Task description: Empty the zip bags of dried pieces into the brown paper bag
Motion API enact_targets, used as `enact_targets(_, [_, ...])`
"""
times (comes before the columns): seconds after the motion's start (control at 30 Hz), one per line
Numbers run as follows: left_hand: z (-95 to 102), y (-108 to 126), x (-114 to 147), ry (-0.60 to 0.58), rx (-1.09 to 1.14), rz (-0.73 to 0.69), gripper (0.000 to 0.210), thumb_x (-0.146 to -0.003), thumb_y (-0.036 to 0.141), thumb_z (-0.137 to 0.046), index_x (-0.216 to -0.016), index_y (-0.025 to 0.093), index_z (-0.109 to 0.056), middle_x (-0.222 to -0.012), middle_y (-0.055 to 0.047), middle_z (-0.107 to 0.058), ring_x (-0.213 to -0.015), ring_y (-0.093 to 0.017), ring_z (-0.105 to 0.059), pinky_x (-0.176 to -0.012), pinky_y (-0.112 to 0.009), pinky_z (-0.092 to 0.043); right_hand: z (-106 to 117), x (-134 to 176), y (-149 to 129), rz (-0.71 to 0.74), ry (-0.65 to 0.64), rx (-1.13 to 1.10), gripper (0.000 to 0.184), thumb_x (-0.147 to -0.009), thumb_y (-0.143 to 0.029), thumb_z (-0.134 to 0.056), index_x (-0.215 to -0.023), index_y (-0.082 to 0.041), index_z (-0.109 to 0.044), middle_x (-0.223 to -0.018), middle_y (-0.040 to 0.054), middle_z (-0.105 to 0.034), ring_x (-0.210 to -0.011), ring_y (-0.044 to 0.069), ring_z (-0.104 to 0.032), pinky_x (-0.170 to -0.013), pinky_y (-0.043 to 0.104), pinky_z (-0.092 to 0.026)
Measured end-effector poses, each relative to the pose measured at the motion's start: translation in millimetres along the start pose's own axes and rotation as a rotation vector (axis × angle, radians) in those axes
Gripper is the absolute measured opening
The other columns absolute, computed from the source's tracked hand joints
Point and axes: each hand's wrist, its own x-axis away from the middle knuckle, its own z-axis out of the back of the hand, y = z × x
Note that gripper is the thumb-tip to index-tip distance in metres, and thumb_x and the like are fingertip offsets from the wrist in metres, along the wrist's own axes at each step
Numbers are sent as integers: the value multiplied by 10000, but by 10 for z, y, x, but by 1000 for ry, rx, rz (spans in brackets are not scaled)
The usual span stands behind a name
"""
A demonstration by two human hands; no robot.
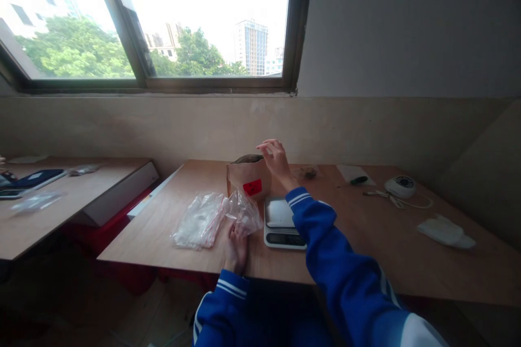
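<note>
My left hand (pixel 236 248) rests near the table's front edge, its fingers closed on a clear plastic bag (pixel 244 211) that stands up above them. My right hand (pixel 277 161) is raised beside the mouth of a brown paper bag (pixel 240 176), fingers loosely bent and apart, with nothing visible in them. The paper bag stands upright with its top open and carries a red label (pixel 252 187); its contents are hidden. A digital scale (pixel 280 214) sits below my right forearm, partly covered by the sleeve. Left of my left hand lies a stack of clear plastic bags (pixel 199 221).
Behind the scale lies a clear bag with dark contents (pixel 308 173). Further right are a green-handled screwdriver (pixel 359 180) on paper, a white round device with a cable (pixel 400 187), and a crumpled white item (pixel 445 231). Another table (pixel 81 200) stands left, across a gap.
</note>
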Motion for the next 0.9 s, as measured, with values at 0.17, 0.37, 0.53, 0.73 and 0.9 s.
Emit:
enact_targets(0.17, [-43,-29,32,7,-65,-15,141,-851,122,-512,-876,154,-647,-847,-29,-684,-783,-124,-646,-758,-237,-506,9,709,-265,-104,60,-168,300,-961,-402,-358,-1036,-219,-584,-1095,81,-557,-1093,200,-529,-980,388,-429])
enact_targets(0.37, [-113,-38,83,-13,-196,-80,160,-831,180,-587,-984,208,-625,-943,-4,-675,-812,-94,-642,-725,-191,-499,-44,799,-282,-27,-71,-136,478,-894,-316,-496,-1351,-247,-374,-1492,106,-226,-1411,243,-187,-1102,451,-307])
enact_targets(0.53, [-207,-6,97,-64,-370,-87,353,-778,254,-673,-1116,251,-570,-961,1,-659,-750,-91,-626,-649,-186,-485,-82,748,-243,-137,-134,-133,301,-881,-387,-518,-1121,-211,-561,-1205,100,-503,-1174,219,-486,-1017,389,-399])
enact_targets(0.73, [-290,63,103,-193,-661,-238,380,-795,375,-645,-1132,211,-583,-828,0,-598,-666,-91,-537,-581,-186,-432,-159,826,-129,-298,-214,-184,288,-783,-476,-635,-836,-193,-649,-901,52,-648,-881,214,-600,-833,356,-474])
enact_targets(0.9, [-313,164,177,-201,-773,-292,378,-802,408,-619,-1120,203,-592,-789,4,-581,-617,-88,-510,-539,-192,-392,-240,779,22,-439,-63,-427,301,-785,-478,-621,-761,-178,-638,-770,52,-683,-687,190,-613,-667,315,-495])
